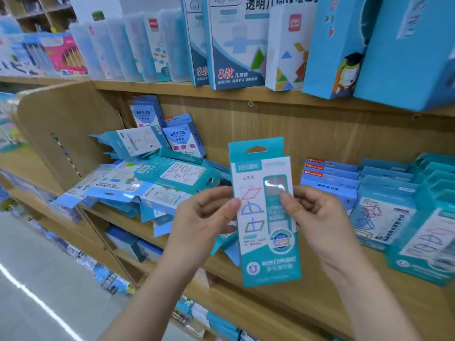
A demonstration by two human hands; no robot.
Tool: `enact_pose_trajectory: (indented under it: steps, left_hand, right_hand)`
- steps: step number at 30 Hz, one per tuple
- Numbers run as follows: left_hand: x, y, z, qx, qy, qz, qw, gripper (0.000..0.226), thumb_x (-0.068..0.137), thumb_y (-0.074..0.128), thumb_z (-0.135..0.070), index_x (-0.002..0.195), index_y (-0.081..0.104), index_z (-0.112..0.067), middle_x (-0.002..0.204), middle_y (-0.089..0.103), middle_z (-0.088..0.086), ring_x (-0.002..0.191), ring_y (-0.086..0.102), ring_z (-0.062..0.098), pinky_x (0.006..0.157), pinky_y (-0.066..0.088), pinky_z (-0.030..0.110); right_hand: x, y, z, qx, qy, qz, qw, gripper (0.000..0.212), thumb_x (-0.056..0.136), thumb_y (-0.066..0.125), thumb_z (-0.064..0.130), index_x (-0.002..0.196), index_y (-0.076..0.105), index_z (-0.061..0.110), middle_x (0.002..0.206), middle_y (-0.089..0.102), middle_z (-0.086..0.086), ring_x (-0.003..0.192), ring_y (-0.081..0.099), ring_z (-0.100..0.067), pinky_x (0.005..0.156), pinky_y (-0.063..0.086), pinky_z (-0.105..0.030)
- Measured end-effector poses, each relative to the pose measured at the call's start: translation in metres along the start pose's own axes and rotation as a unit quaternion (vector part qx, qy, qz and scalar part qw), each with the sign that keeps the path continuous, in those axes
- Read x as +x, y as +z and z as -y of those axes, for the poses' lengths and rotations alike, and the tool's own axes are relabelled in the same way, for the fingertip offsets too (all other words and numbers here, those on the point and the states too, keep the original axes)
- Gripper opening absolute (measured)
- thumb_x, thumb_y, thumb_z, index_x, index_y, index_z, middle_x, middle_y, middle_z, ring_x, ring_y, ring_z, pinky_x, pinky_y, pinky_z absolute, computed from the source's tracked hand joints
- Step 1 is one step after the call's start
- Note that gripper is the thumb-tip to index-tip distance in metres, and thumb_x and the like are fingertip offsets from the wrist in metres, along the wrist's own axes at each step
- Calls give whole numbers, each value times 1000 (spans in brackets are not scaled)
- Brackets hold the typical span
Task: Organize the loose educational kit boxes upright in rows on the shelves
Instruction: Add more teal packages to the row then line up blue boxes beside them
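I hold a teal and white kit box (266,242) upright in front of the middle wooden shelf (283,274). My left hand (204,217) pinches its left edge and my right hand (315,212) pinches its right edge, thumbs on the front. A loose heap of blue and teal kit boxes (152,183) lies tumbled at the shelf's left end. At the right, rows of similar boxes (394,205) stand leaning in order.
The upper shelf (172,86) carries upright geometry kits, clear cases and large blue boxes (398,50). A wooden side panel (61,134) closes the shelf's left end. Lower shelves (138,244) hold more packets. Grey floor (37,279) runs along the left.
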State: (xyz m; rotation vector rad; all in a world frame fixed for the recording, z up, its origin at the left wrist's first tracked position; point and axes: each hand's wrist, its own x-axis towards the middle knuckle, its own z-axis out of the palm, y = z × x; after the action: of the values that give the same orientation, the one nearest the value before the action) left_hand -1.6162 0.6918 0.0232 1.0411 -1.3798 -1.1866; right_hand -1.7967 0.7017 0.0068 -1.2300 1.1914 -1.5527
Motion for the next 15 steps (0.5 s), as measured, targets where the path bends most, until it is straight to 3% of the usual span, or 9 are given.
enact_pose_trajectory:
  steps: [4, 9, 12, 15]
  left_hand:
    - [-11, 13, 8, -12, 3, 1, 1000, 37, 70, 64, -31, 102, 66, -13, 87, 76, 1, 82, 72, 18, 68, 60, 36]
    - [-15, 17, 8, -25, 8, 25, 999, 31, 75, 61, -29, 101, 67, -14, 87, 76, 2, 78, 72, 18, 61, 58, 28]
    - [-18, 19, 8, -35, 5, 39, 999, 28, 77, 59, -29, 101, 67, -16, 86, 75, 5, 75, 72, 21, 60, 57, 27]
    - [-19, 22, 12, -35, -6, 57, 998, 30, 80, 58, -30, 104, 68, -15, 89, 75, 7, 78, 72, 26, 64, 57, 31]
  right_hand:
    - [-12, -9, 6, 32, 49, -6, 998, 9, 81, 64, 16, 88, 68, 12, 77, 74, -2, 67, 69, -11, 57, 54, -21]
    - [-22, -18, 10, 73, 95, -1, 993, 29, 70, 68, 30, 89, 69, 9, 89, 74, -11, 80, 70, -25, 79, 52, -42]
    - [-29, -23, 11, 114, 128, 20, 985, 30, 66, 72, 37, 81, 67, 11, 87, 73, -11, 78, 68, -24, 77, 50, -39]
    - [-35, -27, 10, 151, 143, 43, 977, 47, 47, 86, 50, 76, 66, 19, 88, 73, -9, 77, 68, -21, 69, 51, -31]
